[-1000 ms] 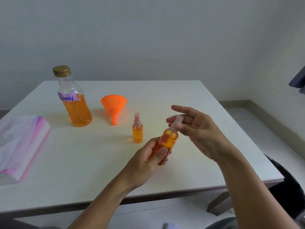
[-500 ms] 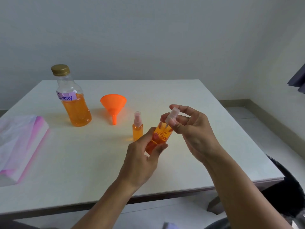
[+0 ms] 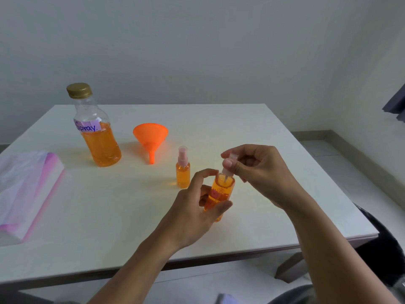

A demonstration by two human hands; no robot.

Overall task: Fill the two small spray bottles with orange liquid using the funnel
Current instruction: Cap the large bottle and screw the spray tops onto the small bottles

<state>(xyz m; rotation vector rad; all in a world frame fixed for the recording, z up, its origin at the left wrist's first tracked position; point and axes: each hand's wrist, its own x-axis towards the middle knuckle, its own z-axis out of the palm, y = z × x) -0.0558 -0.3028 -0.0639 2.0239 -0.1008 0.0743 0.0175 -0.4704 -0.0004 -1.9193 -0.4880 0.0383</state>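
Surface: a white rectangular table [image 3: 252,132] with a pale, matte top, its near edge and right corner in view.
Back left: a clear plastic bottle [image 3: 96,132] with a gold screw cap, upright, roughly half full of orange liquid, bearing a paper label that reads "Spray."
Right of it: an orange funnel [image 3: 150,137] lying on the tabletop, spout pointing toward the near edge.
Nearer, right of the spout: a small spray bottle [image 3: 183,172] standing upright, filled with orange liquid, pump top on.
Left edge: a white-and-pink plastic-wrapped pack [image 3: 26,189], lying flat.
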